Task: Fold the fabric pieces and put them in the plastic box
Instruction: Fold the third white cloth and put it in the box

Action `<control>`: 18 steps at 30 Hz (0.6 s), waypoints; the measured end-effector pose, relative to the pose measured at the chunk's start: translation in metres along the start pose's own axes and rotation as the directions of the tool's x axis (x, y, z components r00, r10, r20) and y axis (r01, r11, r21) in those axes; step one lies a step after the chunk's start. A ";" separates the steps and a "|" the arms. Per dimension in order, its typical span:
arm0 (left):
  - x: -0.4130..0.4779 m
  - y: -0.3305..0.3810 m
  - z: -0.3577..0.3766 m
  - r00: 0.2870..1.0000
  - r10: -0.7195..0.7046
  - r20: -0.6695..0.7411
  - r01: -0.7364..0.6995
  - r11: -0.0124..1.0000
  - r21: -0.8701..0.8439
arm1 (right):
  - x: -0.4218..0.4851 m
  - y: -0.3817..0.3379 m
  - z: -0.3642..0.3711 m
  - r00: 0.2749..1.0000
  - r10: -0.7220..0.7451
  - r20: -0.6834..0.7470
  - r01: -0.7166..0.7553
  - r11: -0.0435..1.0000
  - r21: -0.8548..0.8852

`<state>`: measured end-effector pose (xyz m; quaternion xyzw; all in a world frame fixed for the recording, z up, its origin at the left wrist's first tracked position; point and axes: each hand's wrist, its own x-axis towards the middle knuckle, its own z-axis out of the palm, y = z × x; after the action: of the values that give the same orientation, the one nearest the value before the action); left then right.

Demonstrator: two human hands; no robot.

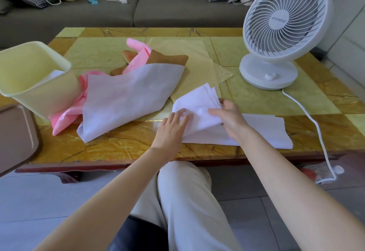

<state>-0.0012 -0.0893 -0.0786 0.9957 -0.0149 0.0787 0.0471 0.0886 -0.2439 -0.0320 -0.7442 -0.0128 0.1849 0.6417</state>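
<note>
Gripping white fabric (199, 100) w/ right hand (230, 117), left hand (171, 125) flat-fingered, pressing its left edge.

White cloth (199, 102) — pink fabric (67, 112)

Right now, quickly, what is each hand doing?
Left hand: open, fingers pressing on the white fabric piece.
Right hand: closed, pinching the same white fabric piece.
</note>
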 end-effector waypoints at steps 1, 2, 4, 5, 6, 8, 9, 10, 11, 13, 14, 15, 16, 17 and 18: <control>0.001 0.001 0.000 1.000 0.003 -0.001 -0.003 1.000 -0.005 | 0.000 -0.003 0.000 0.997 -0.055 -0.052 0.055 0.998 -0.001; 0.002 0.001 0.000 1.000 0.012 0.004 -0.012 1.000 -0.007 | -0.001 -0.003 0.000 0.990 -0.094 -0.109 0.093 0.996 -0.017; 0.003 0.002 0.002 0.998 0.052 0.029 -0.052 0.999 0.000 | -0.004 0.003 -0.001 0.970 -0.121 -0.209 0.095 0.987 -0.127; 0.003 0.002 0.004 0.996 0.074 0.044 -0.074 0.997 -0.001 | -0.006 0.010 -0.003 0.964 -0.113 -0.242 0.064 0.977 -0.203; 0.004 0.002 0.006 0.994 0.091 0.063 -0.091 0.996 -0.010 | -0.008 0.018 -0.004 0.960 -0.088 -0.265 0.014 0.963 -0.269; 0.004 0.001 0.010 0.987 0.122 0.104 -0.120 0.992 -0.022 | -0.010 0.037 -0.008 0.958 0.012 -0.286 -0.114 0.932 -0.343; 0.004 0.000 0.010 0.984 0.132 0.119 -0.129 0.991 -0.025 | -0.009 0.046 -0.009 0.958 0.062 -0.281 -0.166 0.916 -0.365; 0.005 -0.001 0.011 0.982 0.134 0.132 -0.130 0.991 -0.036 | -0.008 0.053 -0.010 0.957 0.090 -0.276 -0.195 0.904 -0.381; 0.006 -0.001 0.011 0.981 0.131 0.143 -0.124 0.991 -0.053 | -0.007 0.058 -0.011 0.956 0.091 -0.277 -0.199 0.899 -0.390; 0.007 -0.002 0.009 0.979 0.126 0.159 -0.115 0.990 -0.075 | -0.004 0.062 -0.012 0.958 0.061 -0.280 -0.177 0.894 -0.411; 0.008 -0.003 0.008 0.979 0.125 0.162 -0.114 0.991 -0.073 | -0.002 0.062 -0.012 0.960 0.051 -0.274 -0.171 0.885 -0.434; 0.008 -0.004 0.008 0.979 0.124 0.162 -0.115 0.991 -0.065 | -0.001 0.062 -0.012 0.962 0.045 -0.268 -0.170 0.869 -0.465; 0.008 -0.005 0.008 0.979 0.122 0.160 -0.113 0.992 -0.062 | 0.000 0.062 -0.012 0.964 0.036 -0.265 -0.168 0.851 -0.498; 0.007 -0.006 0.009 0.979 0.119 0.165 -0.109 0.992 -0.067 | 0.001 0.063 -0.012 0.964 0.025 -0.265 -0.165 0.838 -0.521; 0.006 -0.006 0.009 0.977 0.115 0.178 -0.101 0.991 -0.085 | 0.002 0.063 -0.012 0.964 0.012 -0.266 -0.157 0.832 -0.531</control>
<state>0.0064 -0.0843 -0.0866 0.9939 -0.0760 -0.0111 0.0789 0.0802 -0.2661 -0.0921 -0.9136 0.0494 0.1063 0.3894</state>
